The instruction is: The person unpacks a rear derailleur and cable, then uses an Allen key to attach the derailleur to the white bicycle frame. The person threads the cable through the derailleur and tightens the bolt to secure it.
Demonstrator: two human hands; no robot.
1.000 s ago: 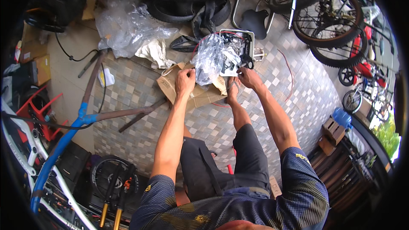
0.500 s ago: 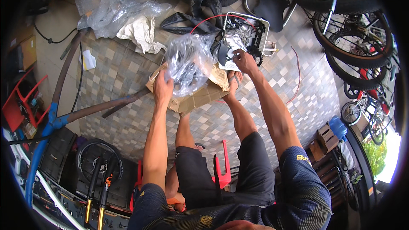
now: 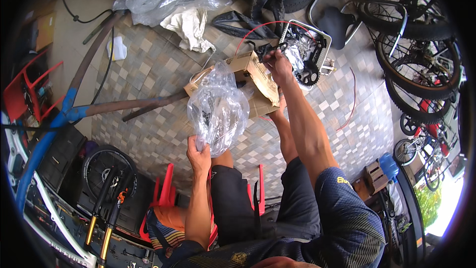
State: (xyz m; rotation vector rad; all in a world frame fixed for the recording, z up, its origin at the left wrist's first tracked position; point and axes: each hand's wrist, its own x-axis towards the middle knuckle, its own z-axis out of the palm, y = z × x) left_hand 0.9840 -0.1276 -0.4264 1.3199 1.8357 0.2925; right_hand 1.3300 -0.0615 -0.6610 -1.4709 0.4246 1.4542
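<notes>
My left hand [image 3: 199, 155] is closed on the lower end of a crumpled clear plastic bag [image 3: 218, 109], which hangs over the near left side of an open cardboard box [image 3: 265, 106]. Dark contents show faintly through the plastic. My right hand [image 3: 278, 67] pinches a small black bicycle part [image 3: 267, 49] above the box's far right edge; its exact kind I cannot make out. Just right of that hand lies a white basket [image 3: 325, 44] holding a black crankset [image 3: 308, 72] and silver-wrapped pieces.
A rusty blue bike frame [image 3: 67, 114] reaches in from the left. Beyond the box lie black inner tubes [image 3: 238, 26], crumpled paper [image 3: 188, 27] and plastic sheeting [image 3: 168, 2]. Bicycle wheels [image 3: 416, 54] stand at the right. A red cable [image 3: 353, 99] lies on the tiles.
My left hand has drawn the plastic bag toward my body, uncovering more of the box. My right hand has moved left from the basket to the box, now with the black part. The view has shifted.
</notes>
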